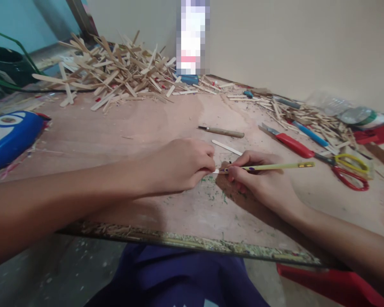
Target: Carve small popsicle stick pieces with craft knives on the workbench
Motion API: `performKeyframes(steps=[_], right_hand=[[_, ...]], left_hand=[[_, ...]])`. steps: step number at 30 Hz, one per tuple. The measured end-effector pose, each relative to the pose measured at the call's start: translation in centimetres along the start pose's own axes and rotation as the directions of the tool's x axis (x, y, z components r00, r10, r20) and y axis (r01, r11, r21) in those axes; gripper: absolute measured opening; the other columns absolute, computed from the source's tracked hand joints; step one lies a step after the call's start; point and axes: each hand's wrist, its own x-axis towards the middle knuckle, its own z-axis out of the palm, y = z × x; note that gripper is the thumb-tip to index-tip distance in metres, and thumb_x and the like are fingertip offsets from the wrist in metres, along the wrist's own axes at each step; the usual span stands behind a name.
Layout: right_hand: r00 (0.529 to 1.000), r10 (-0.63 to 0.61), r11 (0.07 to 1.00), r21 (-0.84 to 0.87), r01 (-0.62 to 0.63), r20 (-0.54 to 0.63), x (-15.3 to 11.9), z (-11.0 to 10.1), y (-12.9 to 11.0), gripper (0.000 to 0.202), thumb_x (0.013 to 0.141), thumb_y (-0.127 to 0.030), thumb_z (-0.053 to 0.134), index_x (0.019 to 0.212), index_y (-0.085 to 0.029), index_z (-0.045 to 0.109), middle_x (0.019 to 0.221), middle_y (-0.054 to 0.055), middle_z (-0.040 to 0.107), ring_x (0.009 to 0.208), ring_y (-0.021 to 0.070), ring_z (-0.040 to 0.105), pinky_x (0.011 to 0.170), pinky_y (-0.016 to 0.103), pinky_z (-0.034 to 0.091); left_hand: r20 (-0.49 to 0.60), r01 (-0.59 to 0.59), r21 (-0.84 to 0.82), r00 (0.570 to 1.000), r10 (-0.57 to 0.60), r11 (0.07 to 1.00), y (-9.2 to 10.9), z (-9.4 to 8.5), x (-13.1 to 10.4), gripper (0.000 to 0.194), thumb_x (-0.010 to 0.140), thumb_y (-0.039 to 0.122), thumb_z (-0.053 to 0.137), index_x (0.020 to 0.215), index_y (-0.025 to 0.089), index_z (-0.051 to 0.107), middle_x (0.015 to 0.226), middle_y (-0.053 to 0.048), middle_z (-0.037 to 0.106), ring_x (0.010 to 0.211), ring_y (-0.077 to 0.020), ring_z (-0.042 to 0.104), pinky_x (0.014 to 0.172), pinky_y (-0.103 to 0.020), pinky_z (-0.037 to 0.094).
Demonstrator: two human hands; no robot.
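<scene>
Your left hand (192,162) holds a stick (216,171); your right hand (262,175) grips the pencil (275,166) against it. Marking appears under way, completion unclear.

Pale strip (216,171) mostly hidden by the left-hand grip (192,164); tip of the pencil (272,167) too small to resolve. Blue object (17,138) cut off by left edge. Bright panel (193,34), top centre: pixelated, unreadable.

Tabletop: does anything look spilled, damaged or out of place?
Yes: green flecks lie scattered on the tabletop, near side of the left hand and right hand, like unswept debris. At the far left, wooden sticks heap in a jumble, ends jutting out.
</scene>
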Motion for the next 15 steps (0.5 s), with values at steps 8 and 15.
performKeyframes(steps=[8, 15], right_hand=[[1.000, -0.025, 1.000, -0.017, 0.025, -0.001, 0.07, 0.05, 0.42, 0.014, 0.076, -0.018, 0.073, 0.064, -0.020, 0.069, 0.058, 0.000, 0.069, 0.048, 0.0110, 0.057, 0.045, 0.023, 0.043], [1.000, -0.004, 1.000, -0.005, 0.004, -0.006, 0.03, 0.05, 0.23, 0.016, 0.077, -0.019, 0.075, 0.063, -0.020, 0.068, 0.058, 0.000, 0.069, 0.048, 0.0112, 0.058, 0.046, 0.022, 0.045]], left_hand=[[-0.004, -0.013, 0.008, 1.000, 0.013, 1.000, -0.15, 0.14, 0.07, 0.021, 0.098, 0.012, 0.064, 0.096, 0.019, 0.083, 0.093, -0.003, 0.074, 0.087, -0.0180, 0.068, 0.081, -0.031, 0.049], [0.014, 0.007, 0.008, 1.000, -0.007, 1.000, -0.10, -0.01, 0.08, 0.020, 0.098, 0.011, 0.065, 0.097, 0.019, 0.083, 0.094, -0.003, 0.073, 0.088, -0.0180, 0.069, 0.081, -0.031, 0.048]])
